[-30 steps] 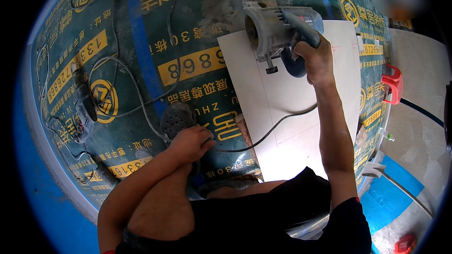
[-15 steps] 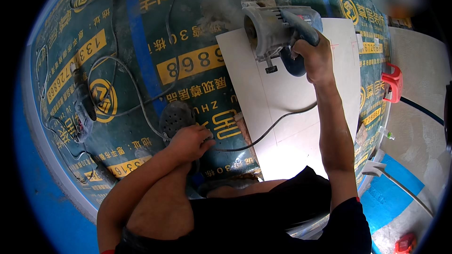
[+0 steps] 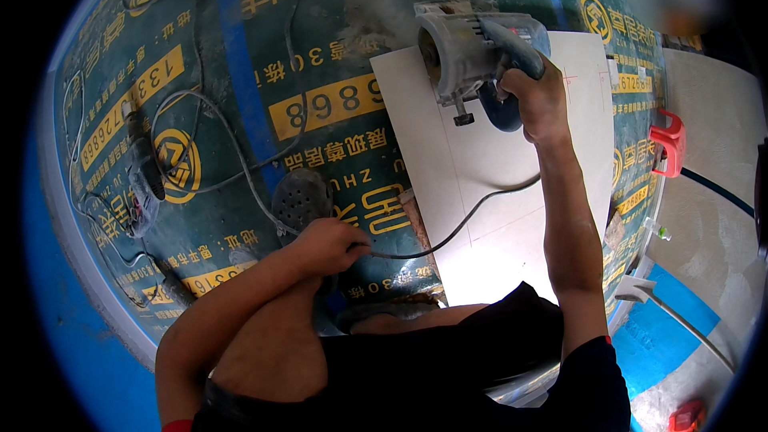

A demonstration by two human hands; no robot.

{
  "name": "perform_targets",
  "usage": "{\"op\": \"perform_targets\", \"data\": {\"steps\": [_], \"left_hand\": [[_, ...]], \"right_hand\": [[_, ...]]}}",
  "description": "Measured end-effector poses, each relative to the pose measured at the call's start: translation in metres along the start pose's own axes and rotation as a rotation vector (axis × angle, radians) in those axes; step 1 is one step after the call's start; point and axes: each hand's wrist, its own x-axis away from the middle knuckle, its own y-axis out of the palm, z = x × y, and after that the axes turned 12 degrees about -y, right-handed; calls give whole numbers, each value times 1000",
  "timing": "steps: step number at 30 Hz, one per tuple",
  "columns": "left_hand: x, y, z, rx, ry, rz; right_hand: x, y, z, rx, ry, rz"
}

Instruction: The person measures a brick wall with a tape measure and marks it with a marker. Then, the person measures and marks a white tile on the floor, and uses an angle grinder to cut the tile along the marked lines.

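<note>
At the far end of a large white panel [image 3: 512,184], my right hand [image 3: 540,100] is wrapped round the rear handle of a dusty grey handheld circular saw [image 3: 472,52]. The saw rests over the panel's far left corner, its blade side facing left. A dark power cord [image 3: 472,216] runs from beneath my right forearm across the panel to my left hand [image 3: 328,246]. Closed fingers of that hand grip the cord beside my left knee. Thin red and dark marking lines show on the panel. Most of the saw's blade is hidden by its guard.
Green printed sheeting [image 3: 352,144] covers the floor. A dusty drill-like power tool [image 3: 144,172] lies at the left among looped cords. My left foot wears a dark perforated clog [image 3: 302,194]. A red plastic stool [image 3: 668,142] and a pale-headed long-handled tool [image 3: 636,288] are at the right.
My left hand has shifted slightly right, and its fingers have closed on the cord. The saw and my right hand stay almost in place.
</note>
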Motion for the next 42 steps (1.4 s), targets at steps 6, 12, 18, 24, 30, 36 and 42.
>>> {"op": "perform_targets", "data": {"steps": [6, 12, 18, 24, 30, 36, 42], "left_hand": [[-13, -18, 35, -118, 14, -175], [-15, -27, 70, -130, 87, -190], [-3, -30, 90, -174, 55, -207], [16, -28, 85, -169, 62, -184], [26, -27, 86, -187, 93, -165], [27, -23, 88, -205, 110, -172], [26, -22, 90, -173, 76, -242]], "right_hand": [[2, -1, 1, -18, 9, 0], [2, 1, -2, -42, 5, -2], [1, 1, -3, 8, 30, 9], [-1, 2, -2, -72, 2, -30], [-2, 3, -1, -96, -16, -40], [2, 2, -1, -92, -22, -47], [5, 0, -1, -92, -21, -45]]}}
